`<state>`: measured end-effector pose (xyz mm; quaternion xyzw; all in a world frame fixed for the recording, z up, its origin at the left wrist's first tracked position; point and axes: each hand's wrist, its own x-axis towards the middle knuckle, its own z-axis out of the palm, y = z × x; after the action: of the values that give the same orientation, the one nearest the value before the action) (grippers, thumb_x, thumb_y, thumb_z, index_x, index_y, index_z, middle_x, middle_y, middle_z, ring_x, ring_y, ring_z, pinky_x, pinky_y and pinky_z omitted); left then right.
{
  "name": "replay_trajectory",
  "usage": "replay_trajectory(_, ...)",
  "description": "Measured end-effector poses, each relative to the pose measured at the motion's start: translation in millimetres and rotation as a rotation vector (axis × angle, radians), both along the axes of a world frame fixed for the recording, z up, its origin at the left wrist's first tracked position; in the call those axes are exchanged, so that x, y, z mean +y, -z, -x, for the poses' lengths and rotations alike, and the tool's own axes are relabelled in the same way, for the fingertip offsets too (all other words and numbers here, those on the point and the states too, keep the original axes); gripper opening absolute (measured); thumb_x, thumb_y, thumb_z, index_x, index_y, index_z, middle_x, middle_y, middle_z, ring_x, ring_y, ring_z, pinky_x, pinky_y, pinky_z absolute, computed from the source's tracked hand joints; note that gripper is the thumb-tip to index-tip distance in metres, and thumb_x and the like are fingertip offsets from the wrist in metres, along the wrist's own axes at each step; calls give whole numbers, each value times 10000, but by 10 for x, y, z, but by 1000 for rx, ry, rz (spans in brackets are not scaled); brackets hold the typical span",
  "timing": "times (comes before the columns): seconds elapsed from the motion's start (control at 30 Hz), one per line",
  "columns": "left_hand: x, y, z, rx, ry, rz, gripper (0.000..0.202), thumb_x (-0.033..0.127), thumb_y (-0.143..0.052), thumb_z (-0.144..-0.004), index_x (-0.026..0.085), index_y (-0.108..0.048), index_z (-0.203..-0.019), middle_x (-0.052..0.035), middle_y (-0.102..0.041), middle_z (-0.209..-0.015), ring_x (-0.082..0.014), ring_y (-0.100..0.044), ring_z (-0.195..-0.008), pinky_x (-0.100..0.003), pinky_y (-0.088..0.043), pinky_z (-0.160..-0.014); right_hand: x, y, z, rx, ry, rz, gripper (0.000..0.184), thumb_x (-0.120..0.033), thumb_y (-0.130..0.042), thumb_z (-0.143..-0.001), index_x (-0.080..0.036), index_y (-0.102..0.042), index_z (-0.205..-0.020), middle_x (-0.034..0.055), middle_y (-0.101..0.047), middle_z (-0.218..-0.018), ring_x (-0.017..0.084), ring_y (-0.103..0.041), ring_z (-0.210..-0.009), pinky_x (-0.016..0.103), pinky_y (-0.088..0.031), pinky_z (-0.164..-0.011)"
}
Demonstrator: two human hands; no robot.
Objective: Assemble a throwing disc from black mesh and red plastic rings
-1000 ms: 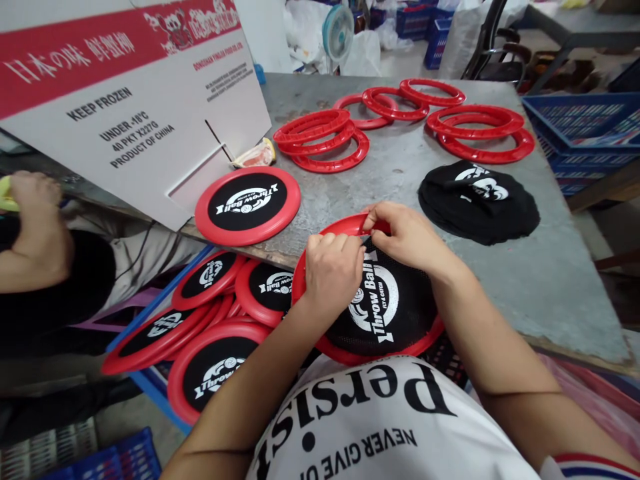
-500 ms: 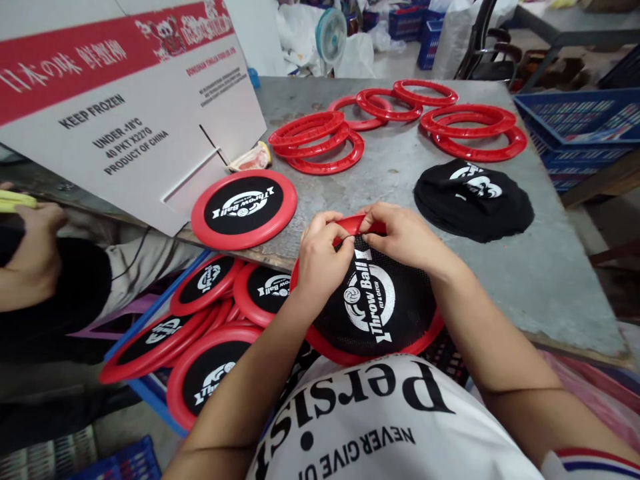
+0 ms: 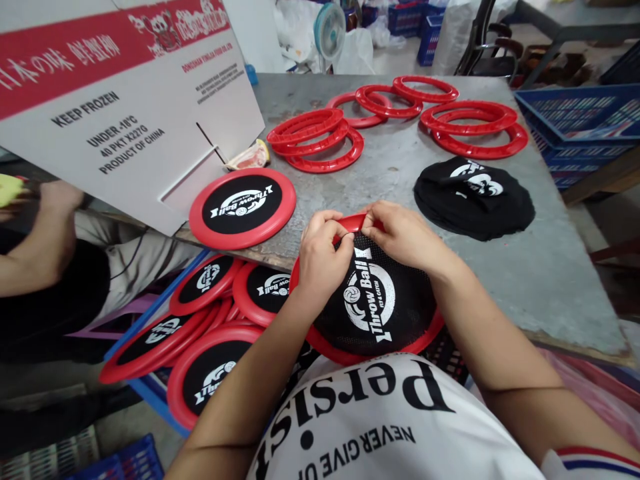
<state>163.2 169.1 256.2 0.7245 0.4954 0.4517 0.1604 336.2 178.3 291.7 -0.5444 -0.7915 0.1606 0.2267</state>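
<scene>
A red plastic ring (image 3: 355,221) with a black mesh cloth (image 3: 380,300) printed "Throw Ball" lies against my chest at the table's near edge. My left hand (image 3: 323,257) pinches the cloth at the ring's far rim. My right hand (image 3: 403,235) grips the same rim just to the right, fingers pressing cloth and ring together. A finished red disc (image 3: 243,207) lies on the table to the left. A pile of black mesh cloths (image 3: 473,197) sits to the right.
Several empty red rings (image 3: 320,137) lie at the back of the grey table (image 3: 550,267). Finished discs (image 3: 210,360) are stacked in a blue crate below left. A white carton (image 3: 125,107) leans at left, with another person's arm (image 3: 35,247) beside it. Blue crates (image 3: 580,120) stand at right.
My left hand slid up along the rim to meet my right hand at the far edge. The other person's hand at left shifted.
</scene>
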Motion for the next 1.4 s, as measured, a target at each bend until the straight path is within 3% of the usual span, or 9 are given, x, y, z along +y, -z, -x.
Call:
replay_trajectory(0.57,52,48,-7,51,-23,60,192,88,-620,-818,203,-521,-701,-65,-632,-1113,-217,-617,-1088,-417,-488,-994,13,48,49,-42,34,6,118,-130,-518,-853,-199,-560,-767,63,-647,-918,194,-571,-791,313,-381,-705)
replay_trajectory(0.77,77,31,53,90,84,176,114,133,-664,-829,194,-599,-757,-79,-599,-1191,-234,-599,-1164,-445,-471,-1057,29,128,26,-11,65,0,119,-148,-527,-855,-205,-628,-882,59,-682,-961,216,-600,-843,326,-401,-735)
replay_trajectory(1.0,16,-30,268,203,261,163,164,159,-703,-817,195,-552,-764,-121,-510,-1462,-262,-502,-1373,-484,-411,-1171,69,107,-7,-45,-129,-28,255,-140,-546,-840,-216,-676,-1046,82,-657,-1214,282,-582,-1131,430,-419,-988)
replay_trajectory(1.17,17,-50,337,185,283,118,159,105,-647,-825,197,-538,-755,-126,-551,-1452,-236,-544,-1348,-447,-436,-1160,116,53,83,-141,-237,-60,165,-165,-626,-842,-202,-668,-998,97,-642,-1185,290,-573,-1129,438,-418,-998)
replay_trajectory(1.33,46,-37,334,99,260,128,130,123,-601,-849,186,-566,-741,-129,-574,-1403,-237,-573,-1314,-440,-450,-1143,143,65,155,-127,-202,-56,10,-210,-638,-886,-200,-637,-883,75,-658,-1065,259,-580,-1032,400,-415,-942)
replay_trajectory(1.4,55,-35,325,72,234,144,131,126,-594,-853,184,-569,-738,-130,-582,-1381,-236,-576,-1306,-436,-448,-1142,139,77,170,-120,-174,-55,61,-218,-621,-903,-197,-623,-846,71,-661,-1036,252,-575,-996,388,-406,-920)
